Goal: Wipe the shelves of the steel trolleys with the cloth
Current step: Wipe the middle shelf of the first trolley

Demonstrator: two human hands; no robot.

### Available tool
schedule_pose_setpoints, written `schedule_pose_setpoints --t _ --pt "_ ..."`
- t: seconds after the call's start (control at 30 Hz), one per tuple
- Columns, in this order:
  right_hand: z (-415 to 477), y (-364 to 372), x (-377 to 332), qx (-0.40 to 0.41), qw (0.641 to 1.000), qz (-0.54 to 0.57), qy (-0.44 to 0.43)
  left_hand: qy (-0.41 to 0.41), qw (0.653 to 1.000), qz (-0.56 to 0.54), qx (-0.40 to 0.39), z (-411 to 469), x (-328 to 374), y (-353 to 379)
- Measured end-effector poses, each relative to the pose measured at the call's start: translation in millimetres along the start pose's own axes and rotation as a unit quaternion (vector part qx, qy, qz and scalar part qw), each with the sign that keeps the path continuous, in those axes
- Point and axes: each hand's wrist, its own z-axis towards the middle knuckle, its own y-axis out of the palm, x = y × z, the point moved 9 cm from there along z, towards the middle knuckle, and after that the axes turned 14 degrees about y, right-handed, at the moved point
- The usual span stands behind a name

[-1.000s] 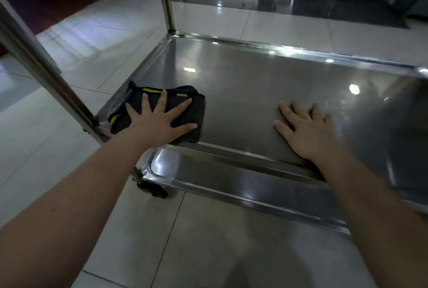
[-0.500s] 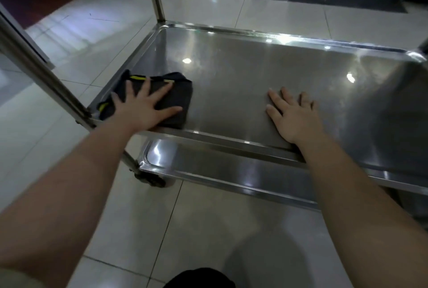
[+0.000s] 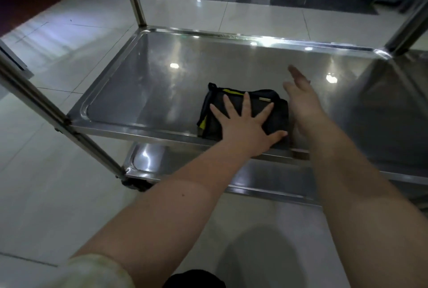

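The dark cloth [image 3: 279, 117], folded and edged with yellow trim, lies on the trolley's middle shelf [image 3: 162, 84], close to its front rim and a little right of centre. The left hand [image 3: 243, 129] presses flat on it, fingers straight and spread wide, thumb reaching to the cloth's near right corner. Just beside the cloth's right edge is the right hand [image 3: 301, 100], turned edge-on with fingers straight and holding nothing (whether it touches the steel cannot be told). The shelf is bright steel with a raised lip. Below it shows a lower shelf [image 3: 148, 158] and a dark castor [image 3: 135, 183] on the pale tiled floor [image 3: 58, 195].
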Motion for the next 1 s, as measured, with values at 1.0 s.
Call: schedule_pose_setpoints --t 1.0 --pt "-3 -2 52 0.044 0.814 -0.571 -0.093 0.013 0.998 0.020 0.065 6 -119 -10"
